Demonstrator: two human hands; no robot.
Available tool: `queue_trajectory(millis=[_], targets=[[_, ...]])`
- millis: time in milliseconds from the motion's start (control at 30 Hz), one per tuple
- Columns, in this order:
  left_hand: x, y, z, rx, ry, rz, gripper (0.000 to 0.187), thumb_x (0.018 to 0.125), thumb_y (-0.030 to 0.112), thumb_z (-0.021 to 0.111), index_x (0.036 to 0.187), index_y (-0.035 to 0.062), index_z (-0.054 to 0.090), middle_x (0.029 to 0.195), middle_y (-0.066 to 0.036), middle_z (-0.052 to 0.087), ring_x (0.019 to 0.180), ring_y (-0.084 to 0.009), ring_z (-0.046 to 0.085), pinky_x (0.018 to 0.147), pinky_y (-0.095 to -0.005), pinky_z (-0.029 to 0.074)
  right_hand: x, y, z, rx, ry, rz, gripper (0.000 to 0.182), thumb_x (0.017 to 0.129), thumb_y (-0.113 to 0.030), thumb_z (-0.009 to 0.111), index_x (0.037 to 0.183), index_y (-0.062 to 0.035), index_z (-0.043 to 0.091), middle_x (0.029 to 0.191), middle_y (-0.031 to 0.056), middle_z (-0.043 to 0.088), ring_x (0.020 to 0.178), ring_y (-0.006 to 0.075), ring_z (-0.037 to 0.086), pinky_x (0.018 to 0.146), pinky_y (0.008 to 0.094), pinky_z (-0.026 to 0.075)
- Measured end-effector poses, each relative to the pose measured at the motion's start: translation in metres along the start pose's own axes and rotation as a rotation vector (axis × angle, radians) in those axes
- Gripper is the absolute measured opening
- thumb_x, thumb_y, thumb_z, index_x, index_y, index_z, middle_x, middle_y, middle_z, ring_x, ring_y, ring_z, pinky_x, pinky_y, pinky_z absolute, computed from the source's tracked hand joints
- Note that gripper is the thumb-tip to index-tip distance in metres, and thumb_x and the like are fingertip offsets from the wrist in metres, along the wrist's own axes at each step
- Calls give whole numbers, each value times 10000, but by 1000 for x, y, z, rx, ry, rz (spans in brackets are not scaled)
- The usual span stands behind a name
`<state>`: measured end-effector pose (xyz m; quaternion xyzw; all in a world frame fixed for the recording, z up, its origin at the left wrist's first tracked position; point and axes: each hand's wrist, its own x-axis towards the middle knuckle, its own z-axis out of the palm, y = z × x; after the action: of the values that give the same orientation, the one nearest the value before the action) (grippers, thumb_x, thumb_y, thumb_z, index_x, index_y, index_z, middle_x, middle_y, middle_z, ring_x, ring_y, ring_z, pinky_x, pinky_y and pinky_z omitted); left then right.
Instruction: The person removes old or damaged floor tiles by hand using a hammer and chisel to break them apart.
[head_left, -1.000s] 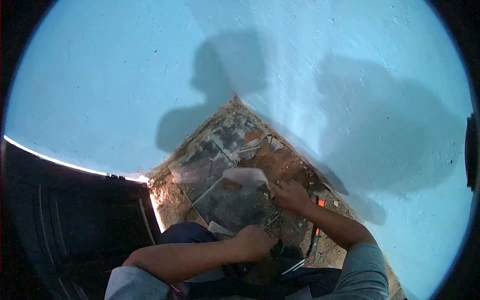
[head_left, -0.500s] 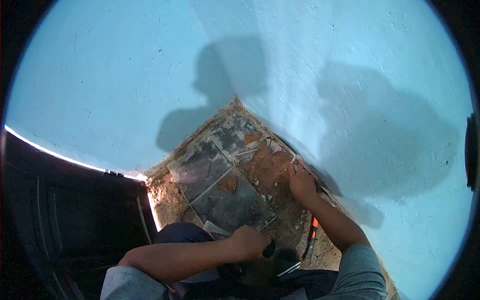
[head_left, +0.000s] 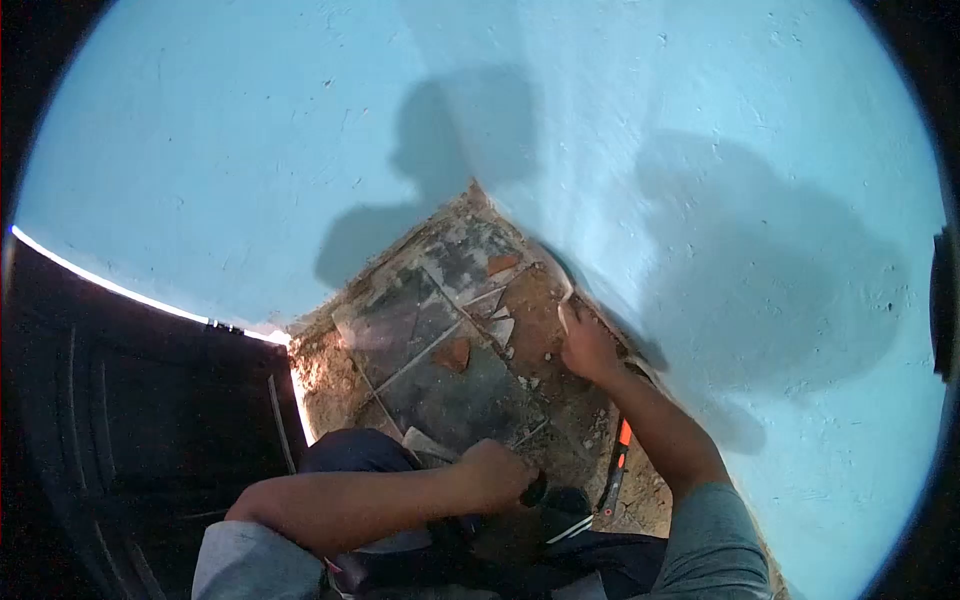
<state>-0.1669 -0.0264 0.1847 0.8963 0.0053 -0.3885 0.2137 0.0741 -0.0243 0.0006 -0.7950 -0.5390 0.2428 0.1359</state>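
My right hand (head_left: pixel 590 345) is closed on a pale-edged tile shard (head_left: pixel 564 303), low beside the blue wall at the right edge of the broken floor. Bare brown earth (head_left: pixel 530 310) and smaller tile shards (head_left: pixel 503 328) lie just left of it. My left hand (head_left: pixel 495 475) makes a fist in front of my legs, over the near part of the floor. A dark rounded end (head_left: pixel 536 489) shows at that fist; I cannot tell what it belongs to. Grey floor tiles (head_left: pixel 455 395) lie beyond the left hand.
Blue walls (head_left: pixel 250 160) meet at the far corner. A dark panelled door (head_left: pixel 150 390) stands at left. An orange-and-black handle (head_left: pixel 618 465) lies below my right forearm. Reddish fragments (head_left: pixel 453 354) rest on the tiles, and my striped dark shoe (head_left: pixel 568 510) is near.
My right hand has moved up and left along the wall with the pale-edged shard. Small shards beside it now lie farther left. My left fist stays almost in place.
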Motion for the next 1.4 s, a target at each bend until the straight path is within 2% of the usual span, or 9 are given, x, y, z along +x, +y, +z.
queue_trajectory(millis=[200, 300, 400, 500, 800, 1133, 1233, 1333, 1400], targets=[[0, 3, -7, 39, -34, 24, 353, 825, 310, 704, 1081, 72, 652, 912, -167, 715, 891, -352, 710, 731, -475, 557, 44, -12, 31, 64, -10, -24, 770, 815, -75, 627, 1526, -107, 333, 1232, 290, 563, 1087, 446, 598, 898, 519, 504], [5, 0, 2, 40, -18, 17, 388, 819, 354, 719, 1079, 72, 657, 911, -161, 716, 901, -347, 710, 735, -469, 557, 38, -20, 57, -71, -23, -405, 719, 821, -78, 631, 1497, -109, 389, 1259, 277, 582, 1084, 431, 619, 905, 481, 513], [5, -1, 4, 21, -39, 11, 410, 822, 382, 723, 1080, 69, 664, 930, -155, 719, 913, -338, 710, 738, -462, 557, 3, -28, -5, 446, -138, -352, 634, 897, -160, 607, 1486, -64, 393, 1346, 254, 560, 1216, 401, 573, 1008, 480, 479], [3, 5, -4, 1, -56, 10, 410, 823, 389, 723, 1075, 70, 674, 941, -146, 723, 913, -328, 713, 733, -451, 559, 6, 11, 1, 409, 7, -297, 607, 877, -149, 652, 1443, -53, 456, 1318, 235, 592, 1225, 372, 579, 1028, 460, 463], [14, 8, 4, 92, -10, 43, 270, 849, 214, 655, 1074, 66, 677, 922, -150, 730, 864, -325, 721, 690, -461, 561, -35, 12, 80, 726, -59, 3, 645, 857, -152, 706, 1441, -55, 449, 1333, 209, 589, 1197, 346, 588, 1011, 408, 450], [4, 10, -2, 100, -11, 85, 253, 880, 117, 577, 1109, 39, 652, 864, -184, 718, 782, -342, 727, 611, -487, 569, -79, -55, 46, 295, -409, -499, 630, 891, -160, 660, 1472, -101, 422, 1345, 269, 552, 1230, 400, 566, 1041, 457, 456], [9, 13, 5, 88, -29, 87, 262, 878, 130, 595, 1113, 32, 655, 875, -183, 720, 796, -340, 727, 619, -480, 573, -79, -66, 28, 461, -353, -454, 609, 902, -142, 640, 1470, -100, 423, 1309, 264, 579, 1184, 407, 594, 1021, 471, 472], [14, 14, 16, 99, 39, 79, 253, 868, 138, 621, 1093, 34, 668, 892, -182, 722, 828, -335, 727, 631, -477, 575, -45, -44, 30, 421, -231, -110, 606, 907, -158, 644, 1469, -100, 427, 1283, 257, 599, 1144, 408, 614, 993, 483, 485], [12, 13, 13, 92, 47, 78, 235, 859, 135, 635, 1068, 37, 675, 904, -182, 724, 851, -332, 727, 641, -479, 576, -16, -26, 34, 418, 1, -140, 610, 891, -202, 677, 1448, -94, 455, 1246, 254, 619, 1125, 406, 621, 958, 486, 496]])
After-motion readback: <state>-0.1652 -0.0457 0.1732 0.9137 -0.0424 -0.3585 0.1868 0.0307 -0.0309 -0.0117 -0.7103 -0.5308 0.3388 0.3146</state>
